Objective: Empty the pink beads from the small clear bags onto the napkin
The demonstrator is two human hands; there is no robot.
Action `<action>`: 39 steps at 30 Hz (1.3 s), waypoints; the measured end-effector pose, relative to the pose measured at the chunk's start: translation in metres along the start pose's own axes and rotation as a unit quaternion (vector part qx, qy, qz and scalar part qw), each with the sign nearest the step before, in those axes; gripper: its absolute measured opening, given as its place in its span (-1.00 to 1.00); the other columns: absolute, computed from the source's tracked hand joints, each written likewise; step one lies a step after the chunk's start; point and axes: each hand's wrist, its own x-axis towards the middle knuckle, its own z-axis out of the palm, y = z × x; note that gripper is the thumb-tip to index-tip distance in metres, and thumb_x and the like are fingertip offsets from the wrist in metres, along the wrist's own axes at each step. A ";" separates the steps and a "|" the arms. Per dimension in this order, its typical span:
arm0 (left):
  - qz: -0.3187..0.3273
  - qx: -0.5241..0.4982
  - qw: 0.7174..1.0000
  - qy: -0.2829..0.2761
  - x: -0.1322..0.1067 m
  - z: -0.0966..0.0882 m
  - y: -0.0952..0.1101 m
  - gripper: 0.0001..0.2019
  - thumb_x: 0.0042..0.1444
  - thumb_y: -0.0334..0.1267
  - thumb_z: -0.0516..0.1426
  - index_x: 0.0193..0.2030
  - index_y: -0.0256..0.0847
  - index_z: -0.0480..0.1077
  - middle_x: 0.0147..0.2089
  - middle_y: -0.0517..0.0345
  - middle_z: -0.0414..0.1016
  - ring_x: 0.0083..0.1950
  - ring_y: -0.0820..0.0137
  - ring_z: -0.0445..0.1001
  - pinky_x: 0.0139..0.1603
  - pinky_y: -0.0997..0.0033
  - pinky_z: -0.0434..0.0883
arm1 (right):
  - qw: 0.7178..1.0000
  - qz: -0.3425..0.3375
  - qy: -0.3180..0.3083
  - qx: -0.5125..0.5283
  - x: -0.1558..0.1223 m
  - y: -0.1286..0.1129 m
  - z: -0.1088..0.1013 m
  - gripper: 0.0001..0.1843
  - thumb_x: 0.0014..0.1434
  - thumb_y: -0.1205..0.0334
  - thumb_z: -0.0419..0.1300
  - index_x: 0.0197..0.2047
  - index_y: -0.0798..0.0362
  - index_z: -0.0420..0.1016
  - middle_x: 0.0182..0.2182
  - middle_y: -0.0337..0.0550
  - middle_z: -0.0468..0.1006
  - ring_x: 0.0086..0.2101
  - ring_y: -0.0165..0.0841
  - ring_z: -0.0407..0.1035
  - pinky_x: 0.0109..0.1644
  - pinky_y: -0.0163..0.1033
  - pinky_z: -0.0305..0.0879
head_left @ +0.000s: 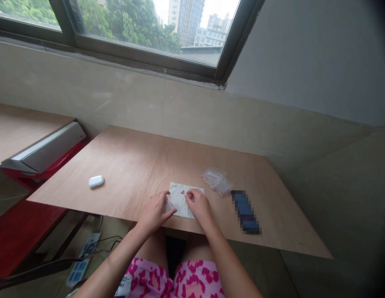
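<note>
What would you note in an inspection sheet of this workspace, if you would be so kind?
Surface: a plywood tabletop, set against the wall.
Job's things: a white paper sheet under the hands, with a red thread and small pink pieces on it.
Clutter: clear zip bags, a white plastic case and a pixelated blue object.
Grippers: left hand at the sheet's left edge beside the thread; right hand on the sheet near the pink pieces. Any grip is hard to tell.
Cables: dark cables and a power strip below the tabletop.
Surroundings: a window above; a side desk with a red frame.
</note>
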 end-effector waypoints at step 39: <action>0.004 0.005 1.000 -0.006 0.003 -0.006 0.009 -0.44 0.19 -0.15 0.31 0.25 -0.16 0.23 0.09 -0.10 0.51 0.10 0.05 0.54 0.11 0.00 0.48 | 0.952 0.023 -0.063 0.298 -0.007 -0.040 0.000 -0.67 0.24 -0.02 0.25 -0.18 0.07 0.64 -0.32 -0.12 0.66 -0.36 -0.31 0.48 -0.29 -0.28 0.36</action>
